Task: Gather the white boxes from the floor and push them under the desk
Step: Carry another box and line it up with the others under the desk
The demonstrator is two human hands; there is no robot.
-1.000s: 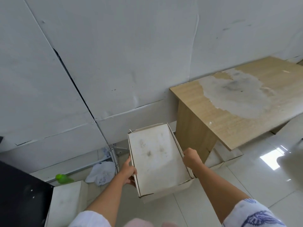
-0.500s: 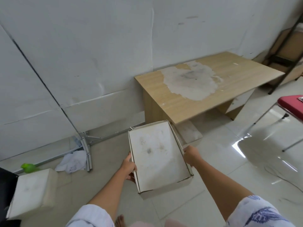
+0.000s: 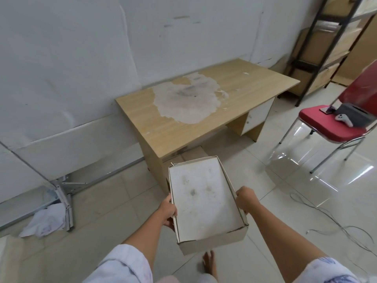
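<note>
A person looks down at a white box point(image 3: 205, 199) held in the air with both bare hands, in front of the near left corner of a wooden bench point(image 3: 204, 105). The left hand point(image 3: 168, 211) grips the box's left long side, fingers point(image 3: 170, 222) curled under it and thumb along the edge. The right hand point(image 3: 244, 200) clasps the right long side the same way, closed over the rim. The box is shallow and rectangular, its white top face smudged with grey marks, its cardboard walls brownish. It is tilted slightly, the far end higher.

The bench stands against a white wall point(image 3: 81, 58), and a large pale patch point(image 3: 187, 99) of peeled surface covers the middle of its top. Under its near edge, another pale box point(image 3: 192, 153) pokes out on the tiled floor point(image 3: 265, 190). A bare foot point(image 3: 209, 263) shows below the held box.

To the right of the bench stands a red chair point(image 3: 330, 127) with a white controller point(image 3: 343, 119) on its seat. A thin cable point(image 3: 326, 213) trails across the floor on the right. A crumpled white cloth point(image 3: 43, 220) lies on the floor by the wall, far left.
</note>
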